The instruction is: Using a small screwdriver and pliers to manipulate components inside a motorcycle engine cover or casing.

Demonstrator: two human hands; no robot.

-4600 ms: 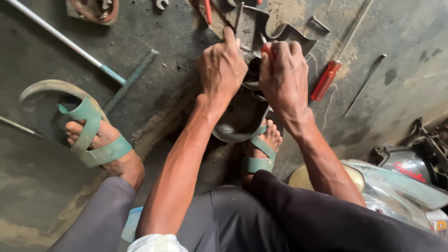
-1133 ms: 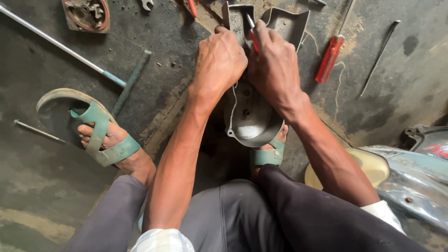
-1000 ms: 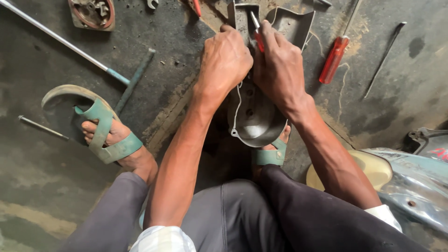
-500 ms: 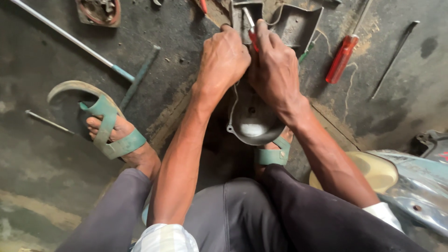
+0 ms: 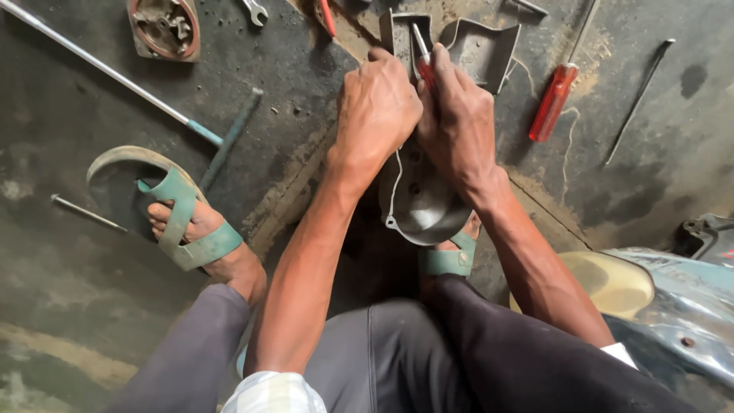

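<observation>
The left hand [image 5: 378, 107] presses on the metal cover [image 5: 419, 203]; the right hand [image 5: 459, 122] grips a red screwdriver [image 5: 422, 57] above it.

A stained concrete floor [image 5: 92, 306] bears a red-handled screwdriver [image 5: 552, 103], a long rod [image 5: 99, 69], a spanner [image 5: 254, 11] and a round rusty part [image 5: 164, 28].

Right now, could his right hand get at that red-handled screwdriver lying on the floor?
Probably yes: the red-handled screwdriver lies on bare floor just right of the right hand, nothing between them, but that hand already grips a small tool.
</observation>
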